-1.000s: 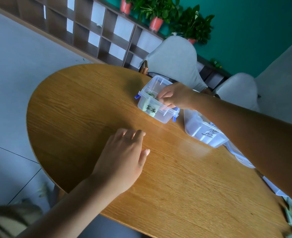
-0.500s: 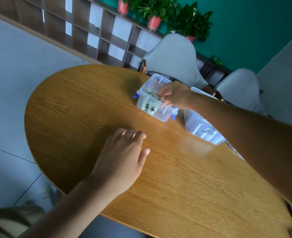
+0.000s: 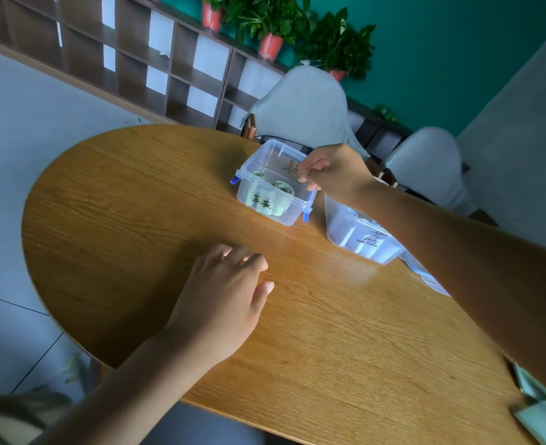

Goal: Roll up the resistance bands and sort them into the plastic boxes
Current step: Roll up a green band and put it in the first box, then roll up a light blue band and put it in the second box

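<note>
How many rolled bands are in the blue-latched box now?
2: one green roll at the left end of the blue-latched box, one nearer its middle. Others may be hidden.

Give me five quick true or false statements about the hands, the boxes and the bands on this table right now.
1. Green rolled bands lie in the clear box with blue clips. True.
2. The left hand holds a band. False: it holds nothing and lies over the table.
3. The right hand is at that box's far rim. True.
4. The second box is stacked on the first. False: it stands beside it.
5. Both boxes have lids on. False: the first box is open.
</note>
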`<state>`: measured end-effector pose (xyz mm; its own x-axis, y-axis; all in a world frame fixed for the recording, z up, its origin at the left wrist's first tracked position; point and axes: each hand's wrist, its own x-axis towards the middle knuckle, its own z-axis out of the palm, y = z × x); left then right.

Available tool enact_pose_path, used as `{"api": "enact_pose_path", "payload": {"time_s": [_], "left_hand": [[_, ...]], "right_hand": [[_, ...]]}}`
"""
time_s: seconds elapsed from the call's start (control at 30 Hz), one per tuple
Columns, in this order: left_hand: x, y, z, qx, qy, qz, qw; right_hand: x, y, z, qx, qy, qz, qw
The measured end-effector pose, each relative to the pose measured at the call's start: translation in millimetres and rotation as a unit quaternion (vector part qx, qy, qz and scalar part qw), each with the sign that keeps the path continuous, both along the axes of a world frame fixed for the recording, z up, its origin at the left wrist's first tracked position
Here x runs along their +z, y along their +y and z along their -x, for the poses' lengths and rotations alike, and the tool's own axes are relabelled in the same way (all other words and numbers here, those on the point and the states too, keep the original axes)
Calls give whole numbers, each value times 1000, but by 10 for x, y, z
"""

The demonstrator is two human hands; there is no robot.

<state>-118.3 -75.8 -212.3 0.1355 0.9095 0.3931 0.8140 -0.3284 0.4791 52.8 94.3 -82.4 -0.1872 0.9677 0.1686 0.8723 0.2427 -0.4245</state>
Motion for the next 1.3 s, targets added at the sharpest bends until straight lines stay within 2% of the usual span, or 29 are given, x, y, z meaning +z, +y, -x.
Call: {"api": "enact_pose_path", "payload": {"time_s": [0.23, 0.57, 0.77, 0.93, 1.1, 1.3], "left_hand": [[20, -82, -145, -38, -10, 3, 999], [48, -176, -487, -92, -25, -7, 995], [43, -254, -735, -122, -15, -9, 992], [-5, -307, -906, -150, 7, -14, 988], [-50, -339, -1018, -173, 10, -13, 985], [-63, -341, -1045, -178, 23, -20, 984]], "right_hand": [[-24, -466, -397, 3, 51, -2, 999], [-298, -1358, -1272, -47, 47, 34, 997], [-624, -1885, -1809, -76, -1, 7, 997], [-831, -2274, -2116, -105, -64, -69, 990], [-877, -2433, -2443, -171, -104, -90, 976], [-863, -2197, -2921, -330, -65, -41, 941]]}}
